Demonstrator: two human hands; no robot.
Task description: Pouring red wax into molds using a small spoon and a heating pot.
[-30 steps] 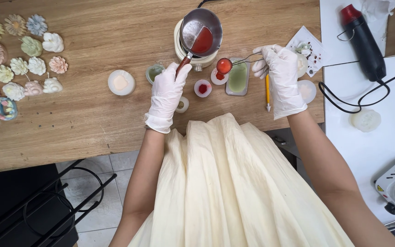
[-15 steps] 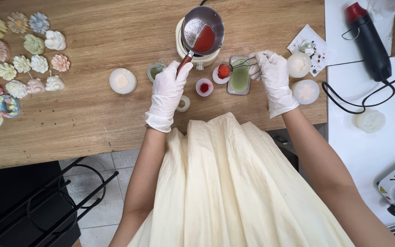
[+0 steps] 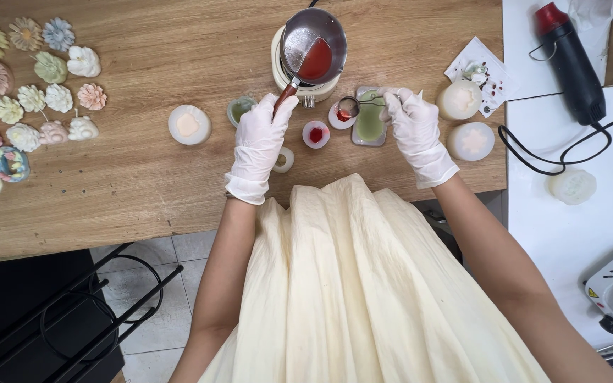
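Head view: my gloved left hand [image 3: 258, 145] is closed around the wooden handle [image 3: 284, 97] of the small metal pan [image 3: 313, 47], which holds red liquid and sits on a pale warmer [image 3: 299, 89] just beyond my fingertips. Handle's long axis runs from my fingers up and rightward to the bowl. My gloved right hand [image 3: 416, 131] pinches a wire-handled spoon [image 3: 349, 108], its bowl pointing left toward the pan, over a green-filled mould [image 3: 370, 122]. Left hand is nearer the pan.

Candle-making workshop: wax flowers [image 3: 33, 106], melting pot [image 3: 313, 46].
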